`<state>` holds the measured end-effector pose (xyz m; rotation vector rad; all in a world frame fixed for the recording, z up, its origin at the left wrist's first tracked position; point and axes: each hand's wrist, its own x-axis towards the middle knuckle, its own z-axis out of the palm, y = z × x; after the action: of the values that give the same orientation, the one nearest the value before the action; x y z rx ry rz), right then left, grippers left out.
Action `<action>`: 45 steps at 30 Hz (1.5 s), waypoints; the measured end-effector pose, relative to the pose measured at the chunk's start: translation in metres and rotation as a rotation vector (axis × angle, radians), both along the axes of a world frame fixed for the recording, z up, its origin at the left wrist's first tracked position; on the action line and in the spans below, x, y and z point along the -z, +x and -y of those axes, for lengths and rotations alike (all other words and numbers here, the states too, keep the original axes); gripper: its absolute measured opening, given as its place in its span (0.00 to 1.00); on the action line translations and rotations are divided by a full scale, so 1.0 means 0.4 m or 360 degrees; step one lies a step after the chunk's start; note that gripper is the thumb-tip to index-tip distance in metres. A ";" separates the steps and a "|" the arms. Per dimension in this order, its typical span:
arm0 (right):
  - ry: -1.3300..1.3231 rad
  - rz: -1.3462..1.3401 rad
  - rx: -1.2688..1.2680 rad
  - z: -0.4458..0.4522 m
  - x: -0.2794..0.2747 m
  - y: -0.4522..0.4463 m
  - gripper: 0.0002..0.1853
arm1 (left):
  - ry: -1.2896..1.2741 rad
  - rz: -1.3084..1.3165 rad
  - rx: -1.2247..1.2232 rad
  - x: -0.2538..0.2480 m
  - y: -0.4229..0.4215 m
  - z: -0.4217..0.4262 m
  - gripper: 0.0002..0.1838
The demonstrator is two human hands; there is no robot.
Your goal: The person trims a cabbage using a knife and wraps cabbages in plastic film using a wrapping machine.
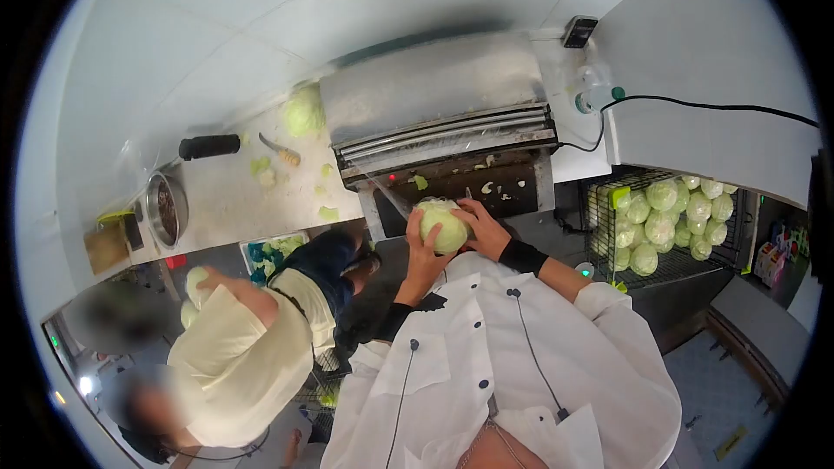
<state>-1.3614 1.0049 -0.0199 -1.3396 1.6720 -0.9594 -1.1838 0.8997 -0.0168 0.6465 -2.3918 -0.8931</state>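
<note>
A pale green cabbage (pixel 443 227) is held between my two hands in front of my chest. My left hand (pixel 421 252) wraps its left side, and my right hand (pixel 483 227) presses on its right side. Clear film stretches from the cabbage's upper left towards the metal wrapping machine (pixel 434 87) just beyond. Bits of leaf lie on the machine's dark front plate (pixel 452 195).
At the right, a wire basket (pixel 608 247) holds several wrapped cabbages. On the left counter (pixel 217 208) are a knife (pixel 280 148), a loose cabbage (pixel 303 113) and a metal bowl (pixel 165 208). A co-worker (pixel 243 356) stands close on my left. A black cable (pixel 695 106) runs right.
</note>
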 end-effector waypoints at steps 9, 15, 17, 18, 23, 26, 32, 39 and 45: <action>0.0091 -0.0134 -0.0221 0.004 -0.028 0.013 0.46 | 0.0200 -0.0080 -0.0217 0.017 0.039 -0.050 0.51; 0.0152 -0.0108 -0.0465 -0.004 -0.052 0.033 0.46 | 0.0231 -0.0090 -0.0354 0.003 0.101 -0.103 0.54; 0.0088 -0.0001 -0.0428 -0.010 -0.088 0.022 0.47 | 0.0264 -0.0102 -0.0394 -0.056 0.104 -0.108 0.54; 0.0049 0.0096 -0.0358 -0.003 -0.106 0.006 0.47 | 0.0272 -0.0115 -0.0407 -0.086 0.098 -0.098 0.54; -0.0005 0.0151 -0.0285 0.000 -0.183 -0.093 0.46 | 0.0159 -0.0261 -0.0346 -0.181 0.084 -0.037 0.55; -0.0113 0.0280 -0.0289 0.007 -0.224 -0.148 0.19 | 0.0213 -0.0298 -0.0290 -0.264 0.057 -0.007 0.57; -0.0007 0.1088 -0.0131 -0.007 -0.219 -0.161 0.03 | 0.0624 -0.0326 -0.0157 -0.337 0.003 -0.026 0.61; -0.0405 0.1518 0.0127 -0.037 -0.224 -0.114 0.04 | 0.1205 -0.0469 -0.0216 -0.380 -0.062 -0.071 0.64; -0.0713 0.1723 0.0308 0.003 -0.270 -0.073 0.20 | 0.1626 -0.0622 -0.0209 -0.408 -0.099 -0.100 0.66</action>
<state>-1.3907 1.0035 0.0880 -0.6395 0.7598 -1.8169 -1.2235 0.9398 0.1465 0.8522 -1.4145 -1.9681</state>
